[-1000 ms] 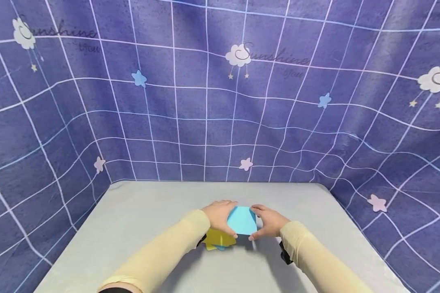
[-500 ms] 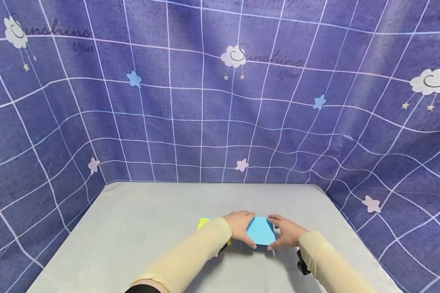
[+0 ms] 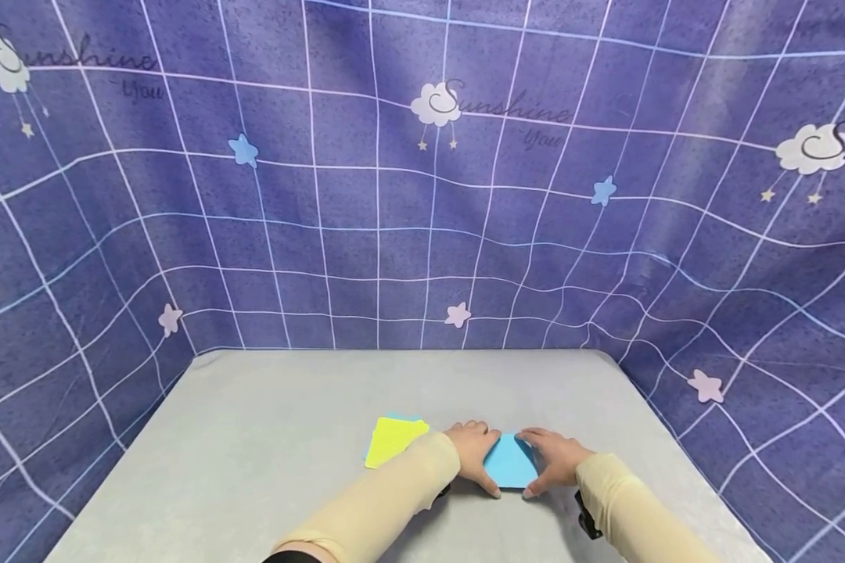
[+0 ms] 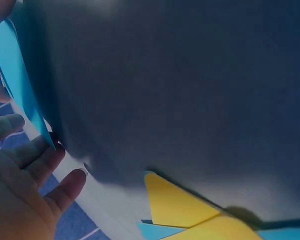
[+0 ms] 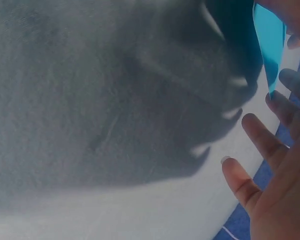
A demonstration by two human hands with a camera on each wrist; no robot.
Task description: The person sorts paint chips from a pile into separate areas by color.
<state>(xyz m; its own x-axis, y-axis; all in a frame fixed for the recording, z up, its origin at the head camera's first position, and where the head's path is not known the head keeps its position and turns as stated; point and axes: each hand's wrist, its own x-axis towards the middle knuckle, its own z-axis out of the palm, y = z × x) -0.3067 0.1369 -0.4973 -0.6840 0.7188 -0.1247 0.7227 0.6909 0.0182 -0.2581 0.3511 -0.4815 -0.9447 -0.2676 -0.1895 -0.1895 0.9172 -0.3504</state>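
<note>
Between both hands is a light-blue square of paper or thin card (image 3: pixel 512 463), just above or on the table; the exact gap cannot be told. My left hand (image 3: pixel 473 455) holds its left side, thumb at the near corner and a finger at the far one. The right side is gripped the same way by my right hand (image 3: pixel 559 457). In the wrist views the blue sheet (image 4: pixel 19 75) stands edge-on, its lower corner against the fingertips, other fingers spread. Left of the hands lies a yellow sheet (image 3: pixel 394 440) over blue ones, partly behind the left sleeve.
The pale grey tabletop (image 3: pixel 289 422) stretches around the hands. A purple-blue curtain (image 3: pixel 366 195) with a line grid, clouds and stars surrounds its back and sides. In the left wrist view, overlapping yellow sheets (image 4: pixel 175 202) have blue corners poking out beneath.
Both hands have carried the blue sheet rightward and nearer the person, away from the yellow and blue pile. More of that pile shows from behind the left arm.
</note>
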